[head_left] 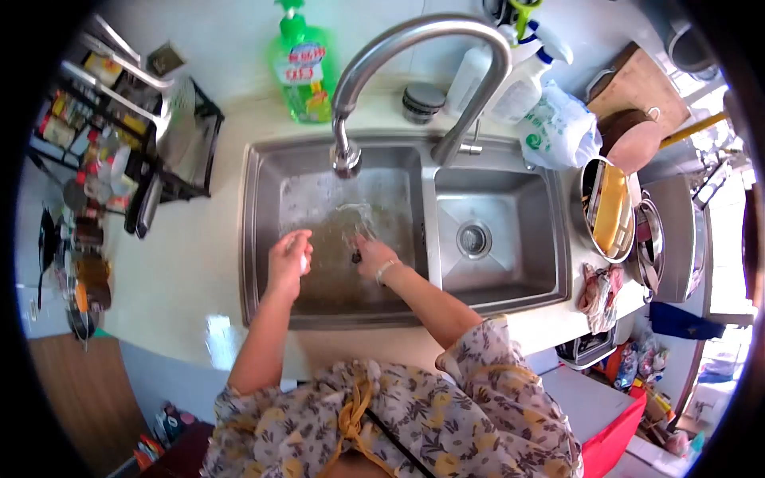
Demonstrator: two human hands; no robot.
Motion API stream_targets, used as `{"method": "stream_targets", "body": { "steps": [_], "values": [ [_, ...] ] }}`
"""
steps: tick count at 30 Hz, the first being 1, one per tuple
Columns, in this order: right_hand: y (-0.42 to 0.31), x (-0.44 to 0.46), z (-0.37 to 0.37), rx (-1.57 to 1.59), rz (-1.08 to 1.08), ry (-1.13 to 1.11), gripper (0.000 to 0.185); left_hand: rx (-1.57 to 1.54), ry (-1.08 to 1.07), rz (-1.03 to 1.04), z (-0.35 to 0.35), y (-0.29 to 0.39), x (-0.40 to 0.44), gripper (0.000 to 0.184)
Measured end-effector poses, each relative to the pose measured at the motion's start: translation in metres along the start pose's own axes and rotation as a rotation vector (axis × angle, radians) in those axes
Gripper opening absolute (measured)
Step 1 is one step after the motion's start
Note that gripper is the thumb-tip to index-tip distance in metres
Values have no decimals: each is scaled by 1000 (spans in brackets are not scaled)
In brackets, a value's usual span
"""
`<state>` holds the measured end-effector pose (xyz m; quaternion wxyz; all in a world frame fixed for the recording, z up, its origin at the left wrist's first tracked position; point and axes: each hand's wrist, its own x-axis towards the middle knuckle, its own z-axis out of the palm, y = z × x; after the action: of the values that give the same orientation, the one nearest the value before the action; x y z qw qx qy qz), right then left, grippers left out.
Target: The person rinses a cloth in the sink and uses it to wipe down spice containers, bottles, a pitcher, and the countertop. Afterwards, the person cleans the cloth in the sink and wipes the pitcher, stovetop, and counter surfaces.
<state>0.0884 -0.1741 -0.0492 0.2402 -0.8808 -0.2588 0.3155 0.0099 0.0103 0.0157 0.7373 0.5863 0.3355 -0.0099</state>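
My left hand [290, 256] is over the left side of the large sink basin [253, 215], its fingers curled round something small and whitish that I cannot make out. At the murky water [327, 275] in the same basin, my right hand [374, 256] points downward. A small dark thing [356, 257] shows at its fingertips, partly hidden. Just beyond that hand, something clear or foamy [355, 213] lies in the water. The curved faucet [347, 159] hangs above the back of the basin, in front of both hands.
A smaller basin [498, 275] adjoins on the right. Behind the sink stand a green soap bottle [304, 76], a dark-lidded jar [422, 102] and white spray bottles [516, 89]. A black rack [209, 143] is at left; a metal pot [588, 209] and a cloth [599, 296] are at right.
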Motion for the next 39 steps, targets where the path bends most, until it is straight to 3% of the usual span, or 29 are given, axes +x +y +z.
{"method": "stream_targets", "body": {
  "steps": [1,2,4,7,8,9,10,12,13,16,17,18,20,23,24,26,28,31,33,34,36,39],
  "values": [
    [-8,-15,-20,164,-61,193,43,0,-87,52,5,11,0,21],
    [-10,-24,-46,146,-71,191,43,-17,-82,63,13,18,3,21],
    [-12,-46,-88,345,0,352,29,259,-117,364,35,38,-1,32],
    [33,-45,-131,249,80,848,26,353,-108,523,67,83,1,44],
    [66,-33,-145,152,-39,1018,23,435,-91,759,76,94,7,48],
    [66,-35,-169,102,70,1091,21,517,-70,990,84,104,12,53],
    [59,-38,-193,53,179,1157,21,521,-65,987,91,115,15,53],
    [64,-26,-226,-59,309,1146,26,689,-132,855,100,133,21,56],
    [71,-16,-238,-51,305,1142,26,600,-247,695,103,136,25,48],
    [85,3,-261,-154,483,962,29,678,-371,706,118,139,20,37],
    [90,4,-266,-194,481,896,30,532,-413,536,124,136,12,29],
    [93,3,-270,-232,481,827,31,509,-451,619,130,131,8,31],
    [115,4,-268,-197,497,819,32,489,-532,533,140,118,-6,33],
    [174,7,-252,149,204,908,36,538,-684,761,163,92,-28,34],
    [190,9,-234,152,214,913,36,517,-685,900,174,80,-33,36],
    [216,3,-196,741,137,997,39,561,-685,831,195,64,-50,39],
    [179,-44,-172,1574,380,653,36,598,-687,811,215,54,-60,40],
    [145,-88,-137,2023,220,469,25,588,-660,854,245,49,-64,38],
    [145,-100,-122,2264,-10,319,21,595,-637,876,257,46,-64,37],
    [146,-103,-119,2205,-333,192,24,600,-653,877,260,46,-64,37],
    [131,-112,-122,2177,-169,326,29,626,-649,942,263,49,-62,37],
    [117,-121,-122,1939,-299,385,30,625,-676,909,263,48,-59,36]
  ]
}}
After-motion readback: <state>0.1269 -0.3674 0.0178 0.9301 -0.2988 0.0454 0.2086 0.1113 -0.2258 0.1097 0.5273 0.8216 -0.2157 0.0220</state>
